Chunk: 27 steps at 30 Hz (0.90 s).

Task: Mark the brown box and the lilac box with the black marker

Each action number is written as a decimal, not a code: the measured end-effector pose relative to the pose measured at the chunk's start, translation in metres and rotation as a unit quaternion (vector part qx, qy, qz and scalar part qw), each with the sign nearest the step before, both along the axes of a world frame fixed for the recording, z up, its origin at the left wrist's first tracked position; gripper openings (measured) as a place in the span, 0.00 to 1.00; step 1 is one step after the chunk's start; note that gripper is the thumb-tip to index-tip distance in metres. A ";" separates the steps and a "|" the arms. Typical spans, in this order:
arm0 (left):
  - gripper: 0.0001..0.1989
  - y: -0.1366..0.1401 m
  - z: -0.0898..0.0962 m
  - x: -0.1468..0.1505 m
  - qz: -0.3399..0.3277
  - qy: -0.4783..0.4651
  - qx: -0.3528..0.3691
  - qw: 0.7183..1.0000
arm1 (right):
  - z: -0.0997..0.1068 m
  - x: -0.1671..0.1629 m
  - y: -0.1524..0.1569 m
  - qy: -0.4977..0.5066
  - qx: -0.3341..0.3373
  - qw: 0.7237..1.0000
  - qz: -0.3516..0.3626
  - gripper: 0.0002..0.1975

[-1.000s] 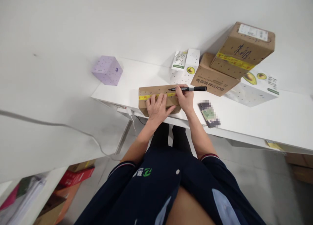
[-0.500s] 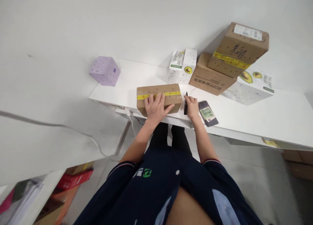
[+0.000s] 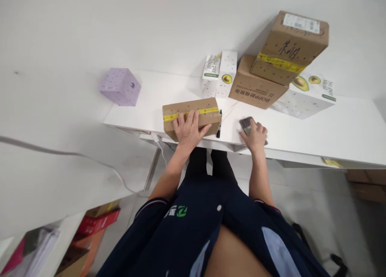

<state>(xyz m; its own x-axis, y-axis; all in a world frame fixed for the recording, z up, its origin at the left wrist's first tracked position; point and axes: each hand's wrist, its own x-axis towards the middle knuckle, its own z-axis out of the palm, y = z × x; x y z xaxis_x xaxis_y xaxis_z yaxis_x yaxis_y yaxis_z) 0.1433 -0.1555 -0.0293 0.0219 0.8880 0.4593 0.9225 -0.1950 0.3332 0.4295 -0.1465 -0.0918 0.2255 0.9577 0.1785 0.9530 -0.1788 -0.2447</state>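
A brown cardboard box point(image 3: 171, 127) sealed with yellow tape lies near the front edge of the white table. On its top and front, my left hand point(image 3: 188, 133) rests with fingers spread and the thumb apart. A black marker pen point(image 3: 219, 125) lies against the box's right end, touched by neither hand. Farther right, my right hand point(image 3: 256, 138) is over a dark smartphone point(image 3: 245, 123), thumb at the left side and fingers curled across it. The hand covers much of the phone.
A purple box point(image 3: 120, 88) stands at the table's left end. Behind are white cartons with avocado prints point(image 3: 227, 74) and two stacked brown boxes point(image 3: 256, 84). A white cable point(image 3: 162, 150) hangs below the front edge. Shelves with papers point(image 3: 45, 245) are at lower left.
My right hand has left the marker and moved right onto the phone. The marker now lies close to the box. My left hand stays on the box.
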 end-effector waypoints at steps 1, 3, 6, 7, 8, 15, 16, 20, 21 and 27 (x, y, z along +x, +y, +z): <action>0.37 0.000 -0.001 0.000 0.000 -0.001 0.001 1.000 | -0.001 0.010 -0.006 0.000 -0.014 0.999 -0.032 0.40; 0.37 0.001 -0.001 0.000 -0.001 -0.003 0.002 1.000 | -0.003 0.026 -0.013 0.003 -0.047 0.997 -0.053 0.44; 0.37 0.001 -0.002 0.000 -0.004 -0.007 -0.001 1.000 | -0.007 0.035 -0.015 0.007 -0.062 0.998 -0.023 0.42; 0.37 0.000 -0.001 0.001 -0.005 -0.007 -0.002 1.000 | -0.008 0.034 -0.014 0.005 -0.057 0.998 -0.016 0.41; 0.37 0.000 -0.001 0.001 -0.006 -0.006 -0.003 1.000 | -0.008 0.033 -0.013 0.003 -0.051 0.999 -0.015 0.40; 0.37 -0.002 0.001 0.002 0.004 0.020 -0.009 1.000 | 0.003 0.015 -0.014 0.171 0.005 0.982 -0.081 0.43; 0.37 -0.003 0.001 0.002 0.004 0.024 -0.010 1.000 | 0.005 0.013 -0.016 0.256 0.015 0.962 -0.089 0.43; 0.37 -0.002 0.001 0.002 0.008 0.020 -0.010 1.000 | 0.021 -0.004 -0.025 0.618 0.033 0.785 -0.031 0.38; 0.37 -0.001 0.000 0.002 0.007 0.017 -0.011 1.000 | 0.027 -0.010 -0.028 0.682 0.030 0.731 0.001 0.35; 0.37 -0.002 -0.001 0.002 0.005 0.013 -0.011 1.000 | 0.067 -0.060 -0.045 0.855 -0.068 0.505 0.097 0.32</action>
